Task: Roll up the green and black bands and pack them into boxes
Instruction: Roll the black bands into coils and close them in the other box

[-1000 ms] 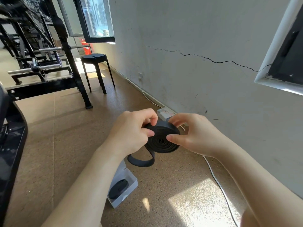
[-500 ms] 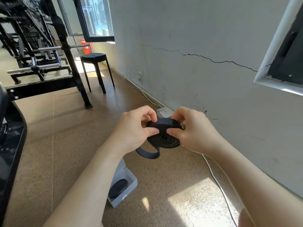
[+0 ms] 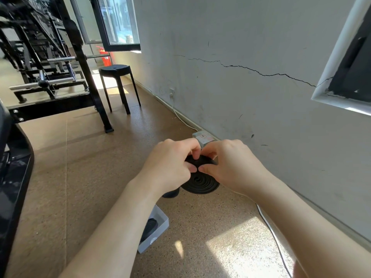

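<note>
A black band [image 3: 200,182], wound into a flat spiral coil, is held in the air above the floor. My left hand [image 3: 170,163] grips its left and top side, my right hand [image 3: 226,163] its right side, thumbs meeting on the coil's upper face. A short loose end [image 3: 171,194] of the band peeks out under my left wrist. Below my left forearm an open grey box [image 3: 160,223] lies on the floor with another rolled black band [image 3: 149,227] inside. A second small box [image 3: 203,138] sits by the wall behind my hands. No green band is visible.
A cracked grey wall [image 3: 251,77] runs along the right, with a white cable [image 3: 273,231] on the cork floor beside it. A black stool [image 3: 116,71] and black gym frames [image 3: 50,63] stand at the back left. A dark machine edge [image 3: 12,177] fills the left border.
Both hands have closed in over the coil's top and my thumbs now touch. The hanging loop of loose band has shrunk to a short end as more was wound on.
</note>
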Demonstrator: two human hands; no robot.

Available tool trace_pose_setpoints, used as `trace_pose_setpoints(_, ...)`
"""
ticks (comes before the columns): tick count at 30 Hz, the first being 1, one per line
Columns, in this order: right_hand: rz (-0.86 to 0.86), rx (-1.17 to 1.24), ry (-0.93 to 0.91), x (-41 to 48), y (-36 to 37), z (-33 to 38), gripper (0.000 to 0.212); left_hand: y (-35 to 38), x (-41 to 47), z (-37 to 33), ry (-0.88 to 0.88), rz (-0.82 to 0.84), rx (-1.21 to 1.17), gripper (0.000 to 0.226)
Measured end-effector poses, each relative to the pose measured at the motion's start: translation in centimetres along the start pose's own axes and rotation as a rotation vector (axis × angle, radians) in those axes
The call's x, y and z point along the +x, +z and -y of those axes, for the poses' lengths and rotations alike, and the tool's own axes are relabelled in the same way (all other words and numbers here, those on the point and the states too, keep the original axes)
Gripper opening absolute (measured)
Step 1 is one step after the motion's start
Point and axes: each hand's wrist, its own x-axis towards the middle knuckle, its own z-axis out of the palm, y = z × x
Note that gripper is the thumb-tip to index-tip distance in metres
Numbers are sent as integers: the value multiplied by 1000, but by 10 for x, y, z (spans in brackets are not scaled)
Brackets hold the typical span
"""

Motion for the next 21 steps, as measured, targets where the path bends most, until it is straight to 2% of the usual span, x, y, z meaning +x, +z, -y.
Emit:
trace_pose_setpoints(5,-1,-53,21,-1,-1,-3,22,3,1,-1,1,-13,-60,34)
trace_pose_setpoints(9,0,-40,47,1,1,-6,21,6,0,2,-26,-29,-170,28)
trace_pose_setpoints(15,49,-3,5,1,0,-2,29,4,-1,3,19,-56,-121,27)
trace_pose_setpoints(18,12,-41,-23,3,-2,-3,23,3,-1,1,-4,-82,-186,26)
trace_pose_setpoints(21,-1,23,-7,4,-5,-10,20,-2,-1,1,-59,-79,-235,23)
